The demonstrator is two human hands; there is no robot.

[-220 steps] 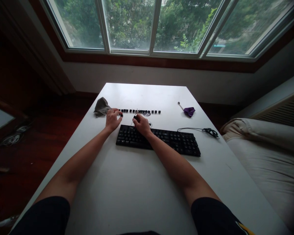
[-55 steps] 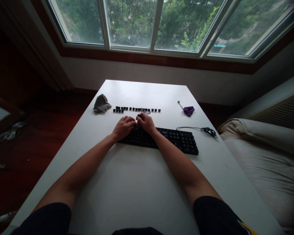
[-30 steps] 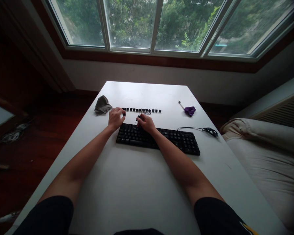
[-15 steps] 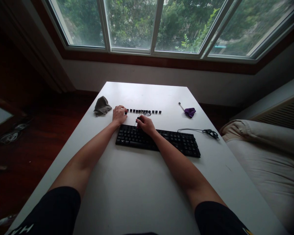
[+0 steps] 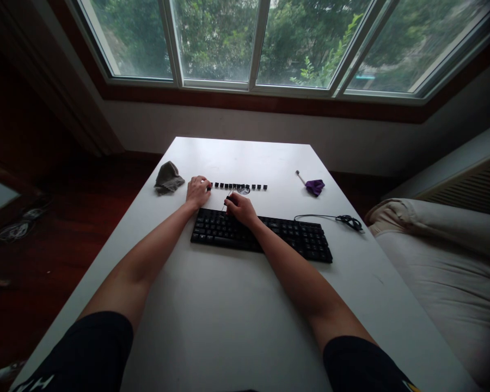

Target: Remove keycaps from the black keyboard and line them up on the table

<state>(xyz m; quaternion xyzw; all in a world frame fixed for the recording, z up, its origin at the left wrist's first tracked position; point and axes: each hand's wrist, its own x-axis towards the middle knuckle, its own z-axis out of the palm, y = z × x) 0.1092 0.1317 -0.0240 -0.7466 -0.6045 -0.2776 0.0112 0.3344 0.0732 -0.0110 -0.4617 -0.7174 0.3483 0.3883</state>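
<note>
A black keyboard [image 5: 296, 237] lies across the white table. Above its upper left part, my right hand [image 5: 242, 208] is closed on a keycap puller [image 5: 228, 201] with a dark handle and thin wires; one wire end points down toward the keys. Beyond the keyboard, black keycaps [image 5: 259, 187] stand in a row. At the row's left end, my left hand [image 5: 196, 191] rests on the table with its fingers pinched on a small black keycap [image 5: 208, 188]. A clear, shiny thing [image 5: 244, 191] lies just behind my right hand, too small to make out.
A crumpled grey cloth [image 5: 168, 178] lies left of my left hand. At the far right are a small brush [image 5: 299, 176] and a purple cloth [image 5: 314, 188]. The keyboard's bundled cable [image 5: 349, 221] sits near the right edge. A cushioned seat [image 5: 441, 250] adjoins the table.
The whole view has shifted very slightly. Both hands keep their places and grips; nothing else has visibly moved.
</note>
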